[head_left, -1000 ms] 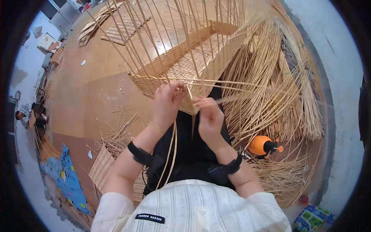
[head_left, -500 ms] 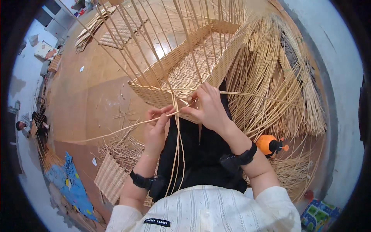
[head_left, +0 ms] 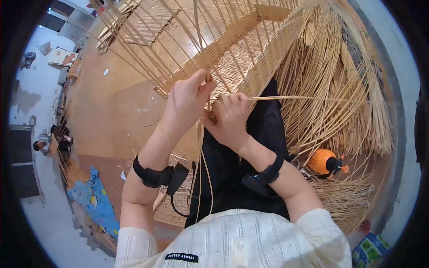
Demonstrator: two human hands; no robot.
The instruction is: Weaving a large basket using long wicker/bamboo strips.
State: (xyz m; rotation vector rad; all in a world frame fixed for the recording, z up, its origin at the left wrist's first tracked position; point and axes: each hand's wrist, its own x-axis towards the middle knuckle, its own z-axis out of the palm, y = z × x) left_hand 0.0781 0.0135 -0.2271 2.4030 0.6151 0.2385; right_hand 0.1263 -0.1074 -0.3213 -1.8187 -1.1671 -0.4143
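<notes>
A half-woven wicker basket (head_left: 246, 47) with tall upright stakes lies slanting away from my lap, its near corner under my hands. My left hand (head_left: 185, 100) is closed in a pinch on a wicker strand by the near end wall; the fingertips partly cover it. Just to its right, my right hand (head_left: 228, 118) curls its fingers at the basket's near corner, gripping wicker strands. Long strands (head_left: 295, 97) run out rightward from beside it. Other thin strands (head_left: 206, 174) hang down from the corner over my black-clad lap.
A big heap of loose wicker rods (head_left: 321, 80) fills the right side. An orange spray bottle (head_left: 322, 161) stands near my right elbow. Woven panels (head_left: 147, 22) lie at the far left. Another person (head_left: 42, 146) sits by the left wall, near a blue cloth (head_left: 96, 201).
My left hand has risen from the strands below the corner to the basket's end wall. The strand it held out to the left no longer shows there. The view has shifted a little.
</notes>
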